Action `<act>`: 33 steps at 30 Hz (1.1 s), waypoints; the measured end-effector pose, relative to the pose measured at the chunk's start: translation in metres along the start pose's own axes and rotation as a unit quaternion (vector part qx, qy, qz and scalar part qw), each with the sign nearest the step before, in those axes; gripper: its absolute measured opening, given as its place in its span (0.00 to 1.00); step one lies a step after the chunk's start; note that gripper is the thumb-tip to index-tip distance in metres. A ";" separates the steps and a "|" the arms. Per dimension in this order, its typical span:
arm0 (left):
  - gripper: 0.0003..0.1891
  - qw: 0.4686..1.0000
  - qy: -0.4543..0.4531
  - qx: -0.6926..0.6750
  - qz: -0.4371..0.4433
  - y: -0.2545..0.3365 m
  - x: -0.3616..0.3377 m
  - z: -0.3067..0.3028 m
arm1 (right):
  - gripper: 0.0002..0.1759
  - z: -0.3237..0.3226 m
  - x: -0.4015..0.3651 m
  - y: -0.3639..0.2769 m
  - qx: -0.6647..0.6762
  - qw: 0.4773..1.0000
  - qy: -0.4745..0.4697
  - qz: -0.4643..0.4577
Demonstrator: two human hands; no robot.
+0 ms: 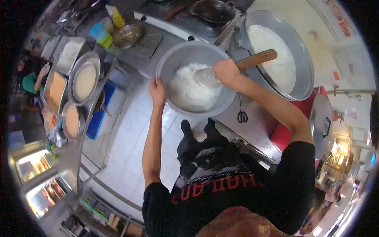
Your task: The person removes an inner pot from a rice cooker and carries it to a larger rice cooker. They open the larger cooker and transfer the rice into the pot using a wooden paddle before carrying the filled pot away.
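My left hand (158, 93) grips the near left rim of a large grey metal bowl (162, 65), thumb up on its edge. White cooked rice (193, 93) lies inside, mostly toward the bottom and near side. Over the bowl's right part, my right hand (227, 73) is closed around a rice paddle (256, 59). Its wooden handle points up and to the right, while the pale blade reaches down into the rice. Right of the bowl stands a bigger metal pot (304, 67) holding a large mass of white rice (272, 51).
Black-handled scissors (242, 116) hang or lie by the counter edge below the pot. A wok (213, 11) sits at the back. On the left counter are pans of pale food (85, 81) and a tray (57, 91). Another person's hand (44, 70) shows at far left.
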State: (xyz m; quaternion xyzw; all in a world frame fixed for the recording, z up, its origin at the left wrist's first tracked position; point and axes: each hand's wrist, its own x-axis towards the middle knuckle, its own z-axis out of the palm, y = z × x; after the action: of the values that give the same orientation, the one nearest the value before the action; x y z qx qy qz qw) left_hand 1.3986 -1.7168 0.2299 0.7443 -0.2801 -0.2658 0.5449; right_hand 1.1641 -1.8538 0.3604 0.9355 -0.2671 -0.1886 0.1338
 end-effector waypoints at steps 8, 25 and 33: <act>0.21 0.999 0.026 0.002 0.028 -0.038 0.015 0.008 | 0.07 0.023 0.010 0.000 0.011 0.995 0.004 0.102; 0.14 0.997 0.015 -0.025 0.066 -0.018 -0.002 0.002 | 0.06 -0.029 -0.024 0.003 0.065 0.984 0.056 0.157; 0.19 0.996 -0.010 -0.084 0.042 -0.062 0.020 0.001 | 0.15 -0.022 -0.079 0.005 0.196 0.965 0.033 0.171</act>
State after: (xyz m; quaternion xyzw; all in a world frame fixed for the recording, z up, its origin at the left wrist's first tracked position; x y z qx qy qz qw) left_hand 1.4195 -1.7163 0.1682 0.6810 -0.2932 -0.2730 0.6130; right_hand 1.1088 -1.8110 0.4041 0.8896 -0.4501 -0.0765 -0.0130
